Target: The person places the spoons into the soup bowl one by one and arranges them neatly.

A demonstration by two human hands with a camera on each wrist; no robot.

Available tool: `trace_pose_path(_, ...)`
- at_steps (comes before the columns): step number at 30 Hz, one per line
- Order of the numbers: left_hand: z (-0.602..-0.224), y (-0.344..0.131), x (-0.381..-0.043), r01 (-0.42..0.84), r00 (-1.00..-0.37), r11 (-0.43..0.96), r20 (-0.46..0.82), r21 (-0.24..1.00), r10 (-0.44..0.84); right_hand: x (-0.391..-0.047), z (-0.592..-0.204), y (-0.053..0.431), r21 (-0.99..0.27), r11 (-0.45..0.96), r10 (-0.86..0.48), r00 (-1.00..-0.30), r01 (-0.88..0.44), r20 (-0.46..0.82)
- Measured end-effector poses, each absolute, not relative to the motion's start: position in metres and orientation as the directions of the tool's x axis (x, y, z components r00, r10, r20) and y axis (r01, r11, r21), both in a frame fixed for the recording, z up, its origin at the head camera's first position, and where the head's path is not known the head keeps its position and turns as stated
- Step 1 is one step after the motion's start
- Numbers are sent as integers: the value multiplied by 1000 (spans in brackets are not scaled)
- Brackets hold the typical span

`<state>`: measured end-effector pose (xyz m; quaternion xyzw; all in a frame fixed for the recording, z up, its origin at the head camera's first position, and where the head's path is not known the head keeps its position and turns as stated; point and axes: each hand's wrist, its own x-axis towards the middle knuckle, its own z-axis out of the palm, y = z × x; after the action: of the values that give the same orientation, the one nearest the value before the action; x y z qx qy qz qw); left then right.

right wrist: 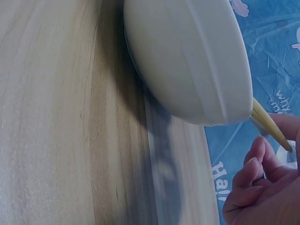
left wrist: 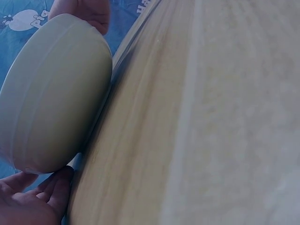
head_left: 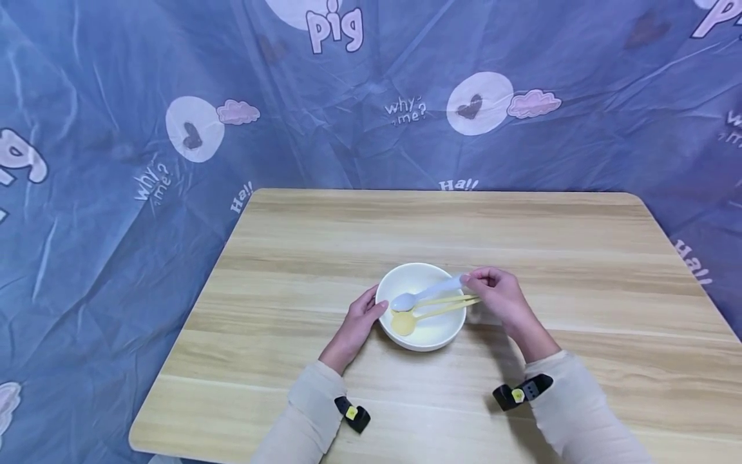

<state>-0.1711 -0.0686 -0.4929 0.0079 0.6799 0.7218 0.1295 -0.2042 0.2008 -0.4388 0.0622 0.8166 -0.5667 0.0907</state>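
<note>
A white bowl [head_left: 424, 345] stands on the table, and my left hand [head_left: 358, 323] grips its left side with the thumb over the rim. In the left wrist view the left hand's fingers [left wrist: 54, 190] reach under the bowl's wall [left wrist: 56, 93]. My right hand [head_left: 503, 301] pinches the handle end of a pale blue spoon [head_left: 429, 293] above the right rim; the spoon's head is inside the bowl. Beside it lies a yellow spoon [head_left: 404, 323], its handle crossing the rim. A second yellow handle [head_left: 443, 301] shows there, its far end mostly hidden under the blue spoon.
The light wooden table [head_left: 278, 290] has rounded corners. Behind it and to the sides hangs a blue printed cloth [head_left: 348, 129]. Black bands are strapped round both sleeved wrists.
</note>
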Motion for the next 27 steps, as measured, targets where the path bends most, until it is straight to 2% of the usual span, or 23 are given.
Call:
trace_pose_path(16,-492,-68,-169,-162,-966,-25,-153,987,207,-195,-434,202,-915,365,1,-982,175,-187)
trace_pose_path(23,-463,-68,-156,-165,-962,10,-163,986,220,-189,-432,204,-921,354,5,-985,165,-174)
trace_pose_path(27,-462,-68,-155,-163,-963,19,-164,986,215,-187,-431,204,-918,362,-3,-985,161,-173)
